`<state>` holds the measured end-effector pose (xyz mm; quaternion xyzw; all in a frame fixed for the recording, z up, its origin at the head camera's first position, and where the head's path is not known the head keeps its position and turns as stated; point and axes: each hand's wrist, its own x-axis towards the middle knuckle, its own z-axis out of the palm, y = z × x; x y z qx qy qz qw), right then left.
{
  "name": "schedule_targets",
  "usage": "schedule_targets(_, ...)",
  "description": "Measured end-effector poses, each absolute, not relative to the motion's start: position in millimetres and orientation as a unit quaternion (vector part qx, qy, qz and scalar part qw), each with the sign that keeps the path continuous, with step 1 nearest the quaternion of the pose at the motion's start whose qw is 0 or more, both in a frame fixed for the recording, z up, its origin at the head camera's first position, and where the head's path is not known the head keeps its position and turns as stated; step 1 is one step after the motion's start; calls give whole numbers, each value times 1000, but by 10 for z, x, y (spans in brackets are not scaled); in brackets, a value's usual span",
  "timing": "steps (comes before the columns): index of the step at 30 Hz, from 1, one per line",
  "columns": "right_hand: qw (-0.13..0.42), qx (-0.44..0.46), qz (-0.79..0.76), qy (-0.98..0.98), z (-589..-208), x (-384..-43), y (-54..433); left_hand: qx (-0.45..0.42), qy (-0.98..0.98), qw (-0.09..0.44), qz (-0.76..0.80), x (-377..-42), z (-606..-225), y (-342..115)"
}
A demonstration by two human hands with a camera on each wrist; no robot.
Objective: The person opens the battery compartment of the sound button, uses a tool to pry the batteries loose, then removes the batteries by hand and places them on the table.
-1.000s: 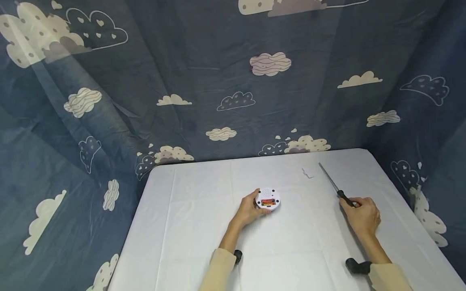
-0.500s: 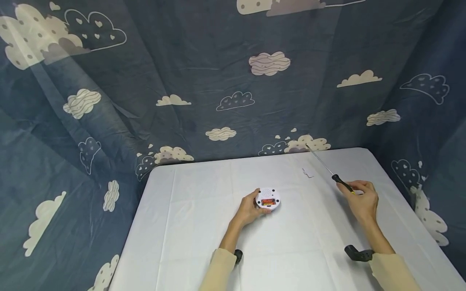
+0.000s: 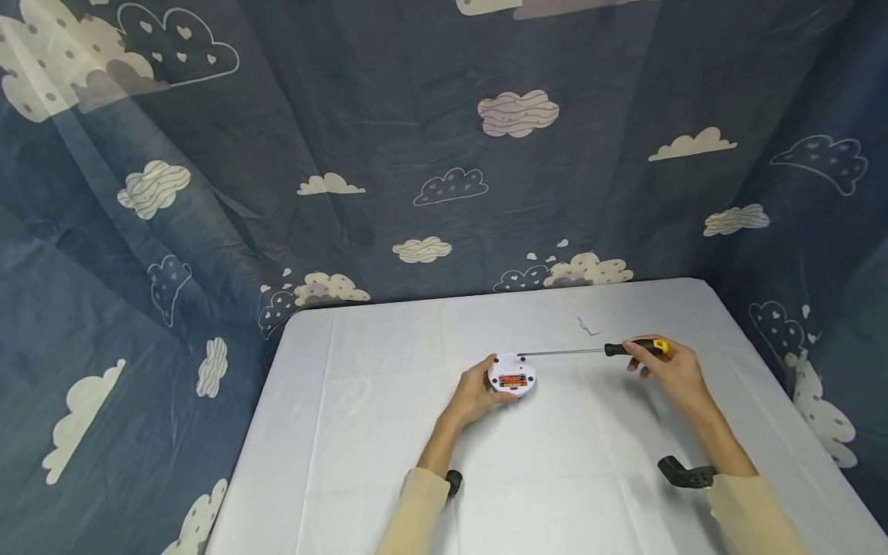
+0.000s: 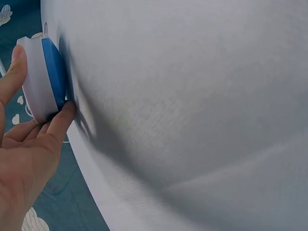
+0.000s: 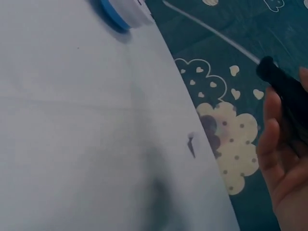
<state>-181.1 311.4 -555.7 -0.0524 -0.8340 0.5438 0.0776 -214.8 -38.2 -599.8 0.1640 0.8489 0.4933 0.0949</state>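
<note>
My left hand (image 3: 475,399) grips a round white battery-powered device (image 3: 504,365) by its side, thumb and fingers on opposite edges. The device's back faces up, showing a speaker grille, dark round spots and two red-orange batteries (image 3: 513,381) in an uncovered slot. A blue underside (image 4: 55,72) shows in the left wrist view. My right hand (image 3: 674,376) holds a screwdriver (image 3: 616,349) by its black and yellow handle, above the table to the right. Its long thin shaft (image 5: 216,34) points left, and the tip overlaps the device's top edge in the head view.
A small whitish piece with a dark edge (image 3: 588,327) lies on the white-covered table (image 3: 388,432), toward the back right. A dark blue curtain with cloud prints (image 3: 388,116) hangs behind and at both sides. Black wrist mounts (image 3: 687,472) sit at the sleeves.
The right hand has lifted the screwdriver and turned it from pointing up and away to pointing left, its tip now at the device. The left hand and device stay nearly still.
</note>
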Motion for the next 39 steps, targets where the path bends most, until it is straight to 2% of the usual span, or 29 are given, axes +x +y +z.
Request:
schedule_targets(5,38,3,531,-846,-5449,-1838,3114,159,838,92,514,-2167,-5978,-366)
schedule_targets(10,13,11,522,-853,-5380,-1807,3140,140,829,109,530,-2133,-6008,-345)
schedule_targets(20,42,53,455,-888,-5163,-1820,3091,127,841,93,518,-2094,-6028,-325)
schedule_targets(26,18,44,418,-907,-4970,-1808,3037,127,848,100,505,-2077,-6027,-290)
schedule_targets(33,7,60,385,-921,-4789,-1841,2911,141,866,78,474,-2083,-5988,-284)
schedule_targets(39,-3,90,417,-904,-4797,-1949,2885,155,871,67,462,-2107,-5949,-306)
